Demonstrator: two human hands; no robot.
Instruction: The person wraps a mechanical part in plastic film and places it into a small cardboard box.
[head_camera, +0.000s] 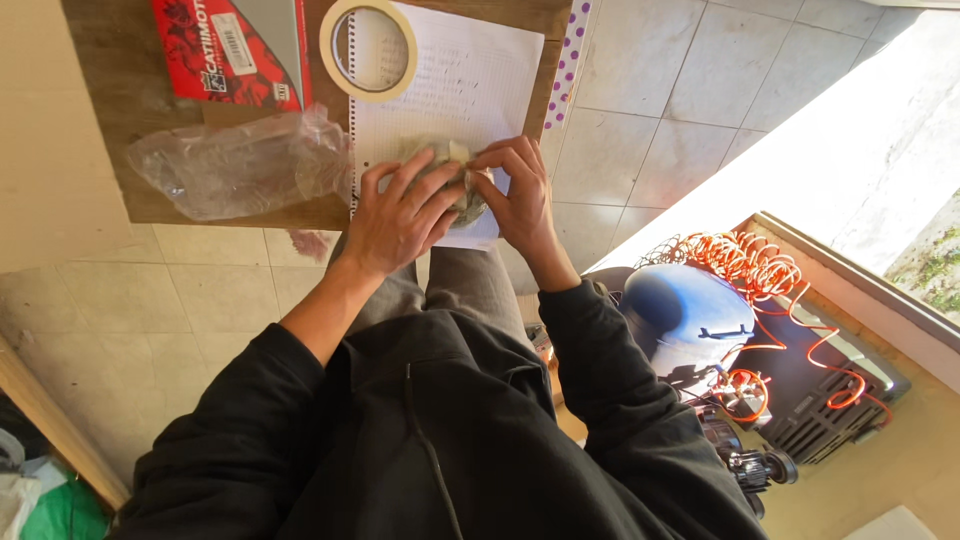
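Both hands meet over a small greyish-green wrapped lump (452, 152) that lies on a spiral notebook (450, 85) at the near edge of a wooden table (130, 100). My left hand (400, 215) covers the lump from the left, fingers spread over it. My right hand (515, 195) pinches its right side with fingertips. Most of the lump is hidden beneath the fingers.
A roll of tape (368, 48) rests on the notebook's far corner. A red box (230, 45) and a crumpled clear plastic bag (240, 160) lie to the left. On the tiled floor to the right stand a blue compressor (685, 310) and a coiled orange hose (745, 260).
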